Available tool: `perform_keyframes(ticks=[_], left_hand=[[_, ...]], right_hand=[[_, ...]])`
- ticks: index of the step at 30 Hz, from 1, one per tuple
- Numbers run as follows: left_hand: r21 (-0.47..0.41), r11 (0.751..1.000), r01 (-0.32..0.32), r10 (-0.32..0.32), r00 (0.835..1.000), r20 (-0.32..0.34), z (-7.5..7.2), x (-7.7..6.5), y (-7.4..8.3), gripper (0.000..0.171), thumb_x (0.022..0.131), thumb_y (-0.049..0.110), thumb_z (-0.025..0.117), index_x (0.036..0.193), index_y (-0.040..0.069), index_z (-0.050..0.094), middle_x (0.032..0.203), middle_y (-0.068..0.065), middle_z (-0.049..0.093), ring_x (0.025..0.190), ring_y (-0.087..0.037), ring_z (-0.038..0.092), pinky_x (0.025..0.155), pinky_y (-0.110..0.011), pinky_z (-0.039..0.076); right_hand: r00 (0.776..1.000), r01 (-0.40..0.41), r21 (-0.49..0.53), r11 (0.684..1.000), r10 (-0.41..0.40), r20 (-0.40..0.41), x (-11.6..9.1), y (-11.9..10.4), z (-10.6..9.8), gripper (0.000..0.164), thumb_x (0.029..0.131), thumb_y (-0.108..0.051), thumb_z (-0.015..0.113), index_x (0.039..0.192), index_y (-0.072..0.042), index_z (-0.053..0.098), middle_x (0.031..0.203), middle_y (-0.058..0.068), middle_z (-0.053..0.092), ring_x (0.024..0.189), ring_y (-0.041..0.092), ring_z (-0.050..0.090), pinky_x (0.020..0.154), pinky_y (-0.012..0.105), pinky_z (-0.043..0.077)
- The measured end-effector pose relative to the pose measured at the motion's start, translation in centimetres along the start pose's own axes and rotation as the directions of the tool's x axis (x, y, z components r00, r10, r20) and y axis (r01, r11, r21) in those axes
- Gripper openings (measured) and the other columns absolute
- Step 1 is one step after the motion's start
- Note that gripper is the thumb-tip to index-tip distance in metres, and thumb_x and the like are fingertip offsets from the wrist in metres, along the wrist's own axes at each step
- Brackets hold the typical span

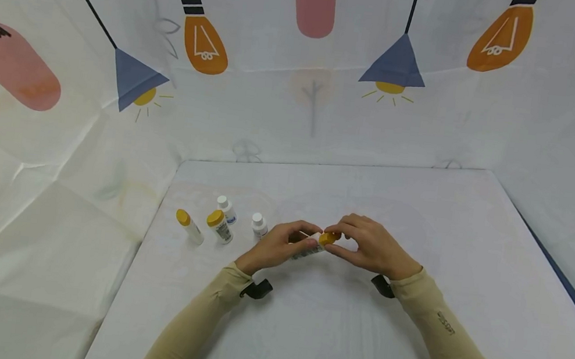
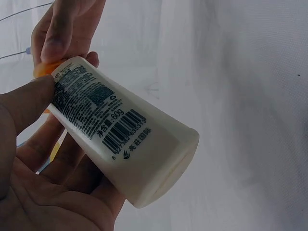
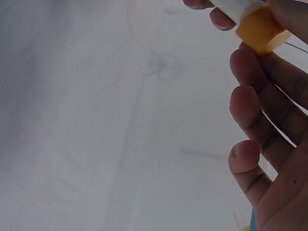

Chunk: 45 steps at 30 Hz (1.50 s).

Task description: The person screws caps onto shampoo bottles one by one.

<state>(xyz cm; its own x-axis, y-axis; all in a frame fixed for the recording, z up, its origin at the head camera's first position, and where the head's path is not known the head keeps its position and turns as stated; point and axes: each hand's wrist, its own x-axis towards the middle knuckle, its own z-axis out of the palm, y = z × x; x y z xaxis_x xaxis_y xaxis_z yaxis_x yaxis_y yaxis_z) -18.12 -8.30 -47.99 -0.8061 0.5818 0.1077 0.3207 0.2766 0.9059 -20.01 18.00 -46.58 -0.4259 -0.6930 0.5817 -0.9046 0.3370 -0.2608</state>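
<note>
My left hand holds a white bottle between thumb and fingers, tilted over the table. Its printed side, with a barcode and "60g", shows in the left wrist view, and its base points away from the other hand. The thumb and fingers of my right hand pinch the orange-yellow cap at the bottle's top end. The cap sits at the bottle's neck; whether it is loose or tight I cannot tell. In the right wrist view, several of the right hand's other fingers are loosely bent, away from the cap.
Left of my hands stand a slim bottle with a yellow cap, a wider yellow-capped bottle, a white-capped bottle behind it and another white-capped bottle nearest the left hand. Printed white sheets wall the white table.
</note>
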Motion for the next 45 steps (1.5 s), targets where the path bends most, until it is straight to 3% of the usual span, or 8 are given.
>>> perform_keyframes(ticks=[3,9,14,19,24,27,33,45], left_hand=[[-0.002,1.0,-0.002,0.002,1.0,0.007,0.1,0.0,0.1,0.031,0.103,0.028,0.063,0.133,0.02,0.063,0.128,0.005,0.066,0.108,-0.013,0.068,0.095,-0.033,0.054],[-0.004,1.0,-0.003,0.003,1.0,0.011,0.2,0.1,0.1,0.03,0.103,0.029,0.063,0.132,0.021,0.063,0.126,0.007,0.067,0.108,-0.013,0.068,0.093,-0.033,0.054],[-0.003,1.0,-0.016,0.016,1.0,0.007,0.1,0.1,-0.1,0.03,0.103,0.026,0.063,0.132,0.017,0.063,0.126,0.005,0.067,0.108,-0.011,0.068,0.093,-0.032,0.054],[-0.004,1.0,-0.031,0.031,1.0,0.0,-0.1,0.2,-0.2,0.031,0.104,0.023,0.062,0.133,0.012,0.062,0.125,0.001,0.067,0.108,-0.011,0.068,0.094,-0.031,0.054],[0.011,1.0,-0.014,0.014,1.0,0.0,-0.1,0.3,-0.2,0.034,0.104,0.025,0.061,0.135,0.011,0.062,0.126,-0.001,0.067,0.11,-0.012,0.067,0.093,-0.031,0.054],[0.018,1.0,-0.005,0.005,1.0,0.004,-0.1,0.3,-0.2,0.036,0.104,0.026,0.06,0.136,0.01,0.061,0.127,-0.002,0.067,0.109,-0.013,0.067,0.092,-0.03,0.055],[0.02,1.0,-0.011,0.011,1.0,0.006,-0.1,0.3,0.0,0.036,0.105,0.027,0.06,0.137,0.01,0.061,0.129,-0.003,0.066,0.11,-0.013,0.067,0.09,-0.031,0.056],[0.009,1.0,-0.005,0.005,1.0,0.028,-0.1,0.4,0.1,0.033,0.104,0.027,0.06,0.136,0.016,0.062,0.127,0.003,0.067,0.11,-0.011,0.067,0.094,-0.03,0.054]], right_hand=[[0.999,-0.022,-0.015,1.0,0.021,-0.024,-0.2,0.1,0.4,0.022,0.088,-0.033,0.082,0.097,-0.014,0.073,0.087,-0.007,0.064,0.075,0.01,0.057,0.065,0.028,0.051],[0.993,-0.115,-0.037,0.993,0.115,-0.009,-0.5,-0.2,1.0,0.024,0.092,-0.04,0.076,0.089,-0.018,0.068,0.08,-0.008,0.06,0.067,0.007,0.051,0.059,0.024,0.045],[0.985,-0.169,-0.033,0.985,0.17,0.01,-0.7,-0.5,1.1,0.041,0.09,-0.045,0.077,0.115,-0.014,0.065,0.09,-0.005,0.059,0.069,0.006,0.047,0.058,0.023,0.043],[0.992,-0.113,-0.023,0.993,0.111,-0.059,-0.6,-0.5,0.8,0.075,0.086,-0.046,0.077,0.147,-0.012,0.049,0.114,0.0,0.057,0.082,0.012,0.053,0.067,0.028,0.048],[0.997,0.001,-0.053,0.999,-0.005,-0.073,-0.4,-0.4,0.3,0.07,0.079,-0.019,0.067,0.147,-0.014,0.053,0.136,0.008,0.055,0.11,0.023,0.058,0.081,0.041,0.051],[0.997,0.037,-0.057,0.998,-0.041,-0.067,-0.4,-0.3,0.3,0.071,0.073,-0.011,0.059,0.143,-0.012,0.056,0.136,0.008,0.056,0.113,0.023,0.057,0.081,0.04,0.05],[0.997,0.049,-0.046,0.998,-0.052,-0.055,-0.6,0.0,0.6,0.058,0.078,-0.012,0.06,0.136,-0.01,0.061,0.133,0.005,0.058,0.115,0.021,0.057,0.09,0.04,0.051],[0.997,0.051,-0.018,0.999,-0.052,-0.066,-0.7,0.5,0.5,0.046,0.084,-0.018,0.067,0.128,-0.009,0.065,0.125,0.003,0.061,0.113,0.019,0.059,0.09,0.038,0.053]])
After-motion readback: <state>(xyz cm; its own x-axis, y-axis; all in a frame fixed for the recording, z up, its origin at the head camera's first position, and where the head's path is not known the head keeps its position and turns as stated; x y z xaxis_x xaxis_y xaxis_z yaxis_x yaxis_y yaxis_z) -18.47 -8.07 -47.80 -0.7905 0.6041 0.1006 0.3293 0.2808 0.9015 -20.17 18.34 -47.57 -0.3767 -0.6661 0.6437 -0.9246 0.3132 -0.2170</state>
